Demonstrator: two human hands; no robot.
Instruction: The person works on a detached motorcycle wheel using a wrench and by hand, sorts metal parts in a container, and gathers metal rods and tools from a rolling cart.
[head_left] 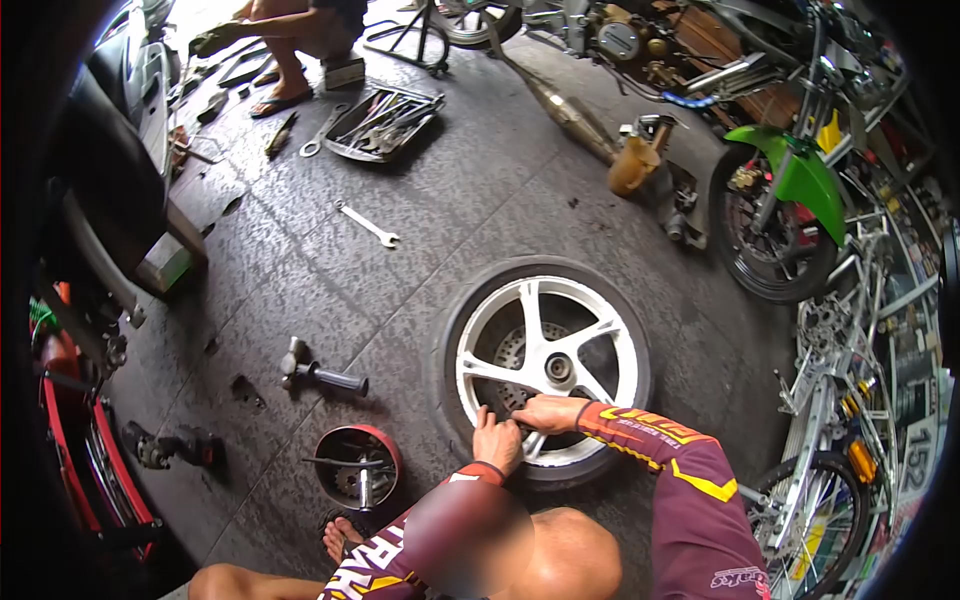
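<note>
A motorcycle wheel (532, 292) with white spokes and a black tyre (462, 300) lies flat on the floor in front of me. Through its spokes shows a drilled brake disc (510, 352). Both hands meet at the near-left part of the rim, by a lower spoke. My left hand (497, 441) is closed at the rim's inner edge, fingers bent. My right hand (549, 413) is curled just beside it, over the spoke. Whatever lies between the fingers of either hand is hidden.
Left of the wheel lie a hammer (325, 378), a red-rimmed bowl of parts (392, 446) and a power tool (170, 446). Farther off are a wrench (368, 224) and a tool tray (345, 147). Another person (290, 50) sits behind. A green-fendered motorcycle (790, 170) stands right.
</note>
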